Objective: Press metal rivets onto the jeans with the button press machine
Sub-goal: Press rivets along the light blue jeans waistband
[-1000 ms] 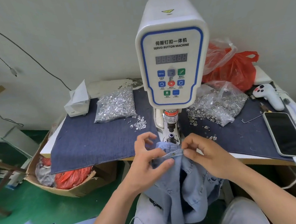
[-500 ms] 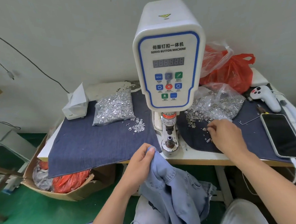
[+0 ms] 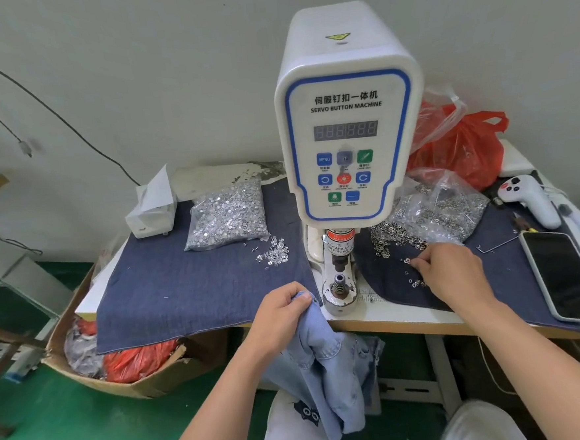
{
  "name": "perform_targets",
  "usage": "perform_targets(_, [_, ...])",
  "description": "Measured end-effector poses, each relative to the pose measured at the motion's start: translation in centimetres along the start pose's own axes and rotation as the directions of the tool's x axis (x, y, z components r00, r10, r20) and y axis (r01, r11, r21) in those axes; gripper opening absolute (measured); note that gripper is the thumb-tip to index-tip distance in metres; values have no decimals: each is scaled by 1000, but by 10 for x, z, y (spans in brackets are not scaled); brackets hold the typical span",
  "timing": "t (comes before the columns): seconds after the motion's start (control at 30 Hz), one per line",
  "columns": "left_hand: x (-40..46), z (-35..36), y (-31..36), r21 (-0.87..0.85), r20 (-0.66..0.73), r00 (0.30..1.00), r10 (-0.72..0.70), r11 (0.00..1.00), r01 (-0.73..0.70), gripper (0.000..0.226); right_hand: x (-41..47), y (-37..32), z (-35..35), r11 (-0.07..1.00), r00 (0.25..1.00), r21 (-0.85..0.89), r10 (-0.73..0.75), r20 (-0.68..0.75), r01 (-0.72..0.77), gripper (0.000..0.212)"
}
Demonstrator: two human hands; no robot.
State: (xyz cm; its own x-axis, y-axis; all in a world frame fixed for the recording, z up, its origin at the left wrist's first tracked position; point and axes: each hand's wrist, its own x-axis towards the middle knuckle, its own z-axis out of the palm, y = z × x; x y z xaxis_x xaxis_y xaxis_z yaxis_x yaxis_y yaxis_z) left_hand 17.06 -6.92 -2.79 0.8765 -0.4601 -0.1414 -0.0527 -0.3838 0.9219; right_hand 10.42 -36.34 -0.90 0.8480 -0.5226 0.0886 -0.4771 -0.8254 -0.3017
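Observation:
A white servo button machine (image 3: 348, 140) stands mid-table, its lower die (image 3: 339, 285) bare beneath the punch. Light blue jeans (image 3: 325, 354) hang off the table's front edge over my lap. My left hand (image 3: 281, 311) grips their top edge just left of the die. My right hand (image 3: 452, 272) is over the loose ring-shaped rivet pieces (image 3: 414, 281) right of the machine, fingertips pinching among them; whether a piece is held I cannot tell.
An open bag of silver rivet caps (image 3: 228, 215) lies left of the machine, with several spilled caps (image 3: 273, 253). A bag of rings (image 3: 432, 213), a red bag (image 3: 462, 146), a white controller (image 3: 529, 199) and a phone (image 3: 567, 274) are at the right. A cardboard box (image 3: 128, 375) sits below left.
A second ago both hands held the jeans' edge at the die. My right hand let go and moved right to the loose rings; my left hand drew the jeans back off the die.

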Motion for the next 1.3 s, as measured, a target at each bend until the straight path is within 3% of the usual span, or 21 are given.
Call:
perform_targets(0.27, [4, 3, -4, 64, -18, 999, -27, 998, 28, 24, 4, -3, 0, 999, 993, 21, 32, 111, -34, 24])
perform_targets(0.37, [4, 3, -2, 75, -19, 999, -28, 997, 30, 24, 1, -3, -4, 998, 996, 47, 35, 86, -39, 29])
perform_targets(0.47, [3, 3, -2, 102, -27, 999, -26, 994, 29, 25, -7, -13, -15, 972, 998, 231, 37, 58, -49, 32])
perform_targets(0.53, [3, 4, -2, 100, -29, 999, -24, 995, 27, 25, -17, -29, -20, 839, 986, 525, 76, 150, -144, 24])
perform_targets(0.63, [2, 4, -1, 98, -28, 999, -18, 995, 21, 25, -32, -57, -14, 436, 896, 795, 68, 438, -422, 15])
perform_targets(0.73, [2, 4, 0, 92, -25, 1000, -19, 995, 21, 25, -42, -79, -6, 147, 792, 783, -1, 611, -604, 14])
perform_targets(0.87, [2, 4, 1, 94, -26, 1000, -17, 995, 19, 26, -43, -97, -5, -125, 679, 669, -51, 733, -732, 14])
perform_targets(1.0, [2, 4, -1, 106, -28, 1000, -9, 994, 12, 27, -43, -100, -6, -215, 620, 593, -81, 781, -776, 11])
perform_targets(1.3, [1, 3, -5, 24, 17, 1000, 1, 1000, -2, 25, -46, -98, -5, -292, 606, 549, -161, 779, -783, 10])
